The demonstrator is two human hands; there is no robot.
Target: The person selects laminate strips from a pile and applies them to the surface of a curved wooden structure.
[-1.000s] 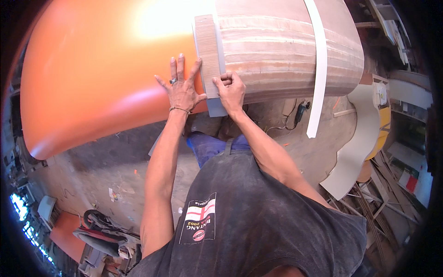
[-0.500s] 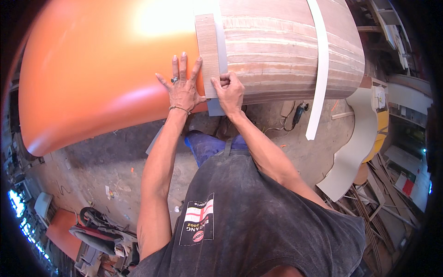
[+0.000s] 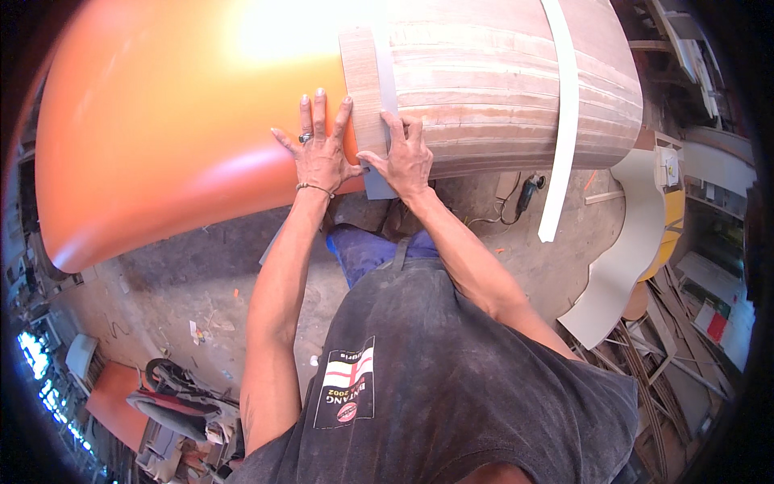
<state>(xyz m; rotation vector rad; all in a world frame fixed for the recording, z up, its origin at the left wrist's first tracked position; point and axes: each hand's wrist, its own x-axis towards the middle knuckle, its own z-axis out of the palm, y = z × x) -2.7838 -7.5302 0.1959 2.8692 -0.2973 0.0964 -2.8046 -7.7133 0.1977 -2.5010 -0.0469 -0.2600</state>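
My left hand (image 3: 321, 157) lies spread on the glossy orange curved surface (image 3: 153, 161), ringed finger included, with its thumb at the lower end of a wood-grain strip (image 3: 361, 81). That strip sits along the seam between the orange part and a curved, banded wooden surface (image 3: 492, 89). A grey strip (image 3: 380, 187) lies beneath it, showing along its right side and below. My right hand (image 3: 403, 157) is open at the strip’s lower right, thumb stretched left onto its bottom end and bent fingertips resting near the right edge. A long white band (image 3: 564, 121) drapes over the wooden surface.
A corded power tool (image 3: 529, 192) lies on the concrete floor (image 3: 201, 298) under the curved body. A wavy pale sheet (image 3: 605, 282) and scrap boards (image 3: 661, 371) are at the right. An orange panel (image 3: 117, 403) and piled clutter (image 3: 173, 427) are at the lower left.
My right hand has loosened from its curled pinch: its fingers have straightened upward and apart, and its thumb has slid lower and left. My left hand stays in nearly the same place.
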